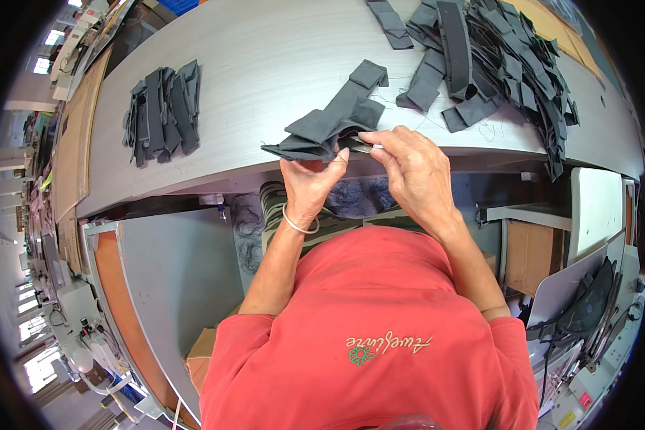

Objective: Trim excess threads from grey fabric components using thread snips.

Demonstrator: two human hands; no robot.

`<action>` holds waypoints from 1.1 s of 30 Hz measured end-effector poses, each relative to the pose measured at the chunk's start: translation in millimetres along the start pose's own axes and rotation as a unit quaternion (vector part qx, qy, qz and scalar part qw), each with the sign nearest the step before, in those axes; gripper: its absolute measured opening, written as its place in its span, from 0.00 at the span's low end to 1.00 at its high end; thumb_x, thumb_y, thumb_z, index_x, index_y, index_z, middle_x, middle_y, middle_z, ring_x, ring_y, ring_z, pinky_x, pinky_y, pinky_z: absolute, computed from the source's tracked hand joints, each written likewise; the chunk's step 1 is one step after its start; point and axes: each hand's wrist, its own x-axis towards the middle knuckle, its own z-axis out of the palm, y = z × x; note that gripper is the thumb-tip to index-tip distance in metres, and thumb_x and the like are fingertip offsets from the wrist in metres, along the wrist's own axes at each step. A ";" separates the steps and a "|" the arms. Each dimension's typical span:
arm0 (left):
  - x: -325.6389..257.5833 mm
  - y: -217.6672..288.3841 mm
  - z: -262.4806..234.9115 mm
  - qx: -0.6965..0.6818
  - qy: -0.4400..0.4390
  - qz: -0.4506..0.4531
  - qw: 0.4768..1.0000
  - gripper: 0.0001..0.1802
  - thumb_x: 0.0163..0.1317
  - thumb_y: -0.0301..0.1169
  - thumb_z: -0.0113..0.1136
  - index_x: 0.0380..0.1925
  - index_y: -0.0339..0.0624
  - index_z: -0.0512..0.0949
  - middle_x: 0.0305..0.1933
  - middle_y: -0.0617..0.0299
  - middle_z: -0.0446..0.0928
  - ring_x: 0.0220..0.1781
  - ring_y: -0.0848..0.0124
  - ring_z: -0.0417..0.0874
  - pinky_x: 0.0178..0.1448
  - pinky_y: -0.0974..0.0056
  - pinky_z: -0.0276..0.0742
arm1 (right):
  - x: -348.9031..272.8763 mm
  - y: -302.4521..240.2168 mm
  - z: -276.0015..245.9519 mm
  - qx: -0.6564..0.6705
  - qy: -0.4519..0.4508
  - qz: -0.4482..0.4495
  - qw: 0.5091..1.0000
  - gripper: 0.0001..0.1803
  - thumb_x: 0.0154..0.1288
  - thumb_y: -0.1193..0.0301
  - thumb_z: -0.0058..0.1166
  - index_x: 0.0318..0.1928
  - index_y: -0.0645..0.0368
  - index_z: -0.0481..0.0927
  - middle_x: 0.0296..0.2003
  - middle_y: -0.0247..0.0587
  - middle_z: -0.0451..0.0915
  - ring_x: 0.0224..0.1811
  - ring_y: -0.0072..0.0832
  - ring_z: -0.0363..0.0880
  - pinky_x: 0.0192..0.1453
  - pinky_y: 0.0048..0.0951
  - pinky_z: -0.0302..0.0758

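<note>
At the table's front edge, my left hand [312, 183] grips a folded dark grey fabric strip [330, 123] between thumb and fingers. The strip's far end rests on the tabletop, slanting away to the right. My right hand [417, 168] is closed on small metal thread snips [364, 145], mostly hidden by the fingers. Their tips are against the near edge of the fabric, close to my left thumb. Loose threads hang from the strip.
A heap of dark grey fabric strips [512, 64] lies at the right of the pale table [258, 64]. On the left sits a smaller stack of strips [163, 113]. Below the table stand a grey panel [175, 265] and a cardboard box [530, 254].
</note>
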 end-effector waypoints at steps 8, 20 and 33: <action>3.3 -1.2 -1.8 -0.083 -0.010 0.005 0.996 0.22 0.50 0.17 0.64 0.47 0.32 0.75 0.49 0.53 0.79 0.51 0.70 0.77 0.59 0.65 0.70 | 1.0 1.0 3.8 0.028 -0.002 0.041 0.999 0.09 0.60 0.74 0.56 0.42 0.55 0.82 0.27 0.39 0.77 0.30 0.37 0.77 0.35 0.35 0.74; -2.1 -3.9 -3.2 -0.043 0.008 -0.044 0.998 0.20 0.49 0.21 0.69 0.43 0.32 0.75 0.43 0.61 0.76 0.45 0.74 0.75 0.54 0.68 0.70 | 15.7 4.5 29.4 -0.066 0.052 -0.023 0.996 0.04 0.58 0.70 0.58 0.32 0.55 0.79 0.24 0.38 0.76 0.27 0.36 0.78 0.31 0.37 0.74; 9.8 12.8 1.5 -0.062 -0.035 -0.067 0.995 0.19 0.53 0.24 0.68 0.45 0.32 0.75 0.48 0.57 0.78 0.45 0.75 0.76 0.52 0.69 0.72 | 16.3 5.4 19.3 0.025 -0.031 0.066 0.997 0.06 0.61 0.71 0.54 0.35 0.58 0.82 0.28 0.38 0.81 0.30 0.37 0.79 0.36 0.33 0.74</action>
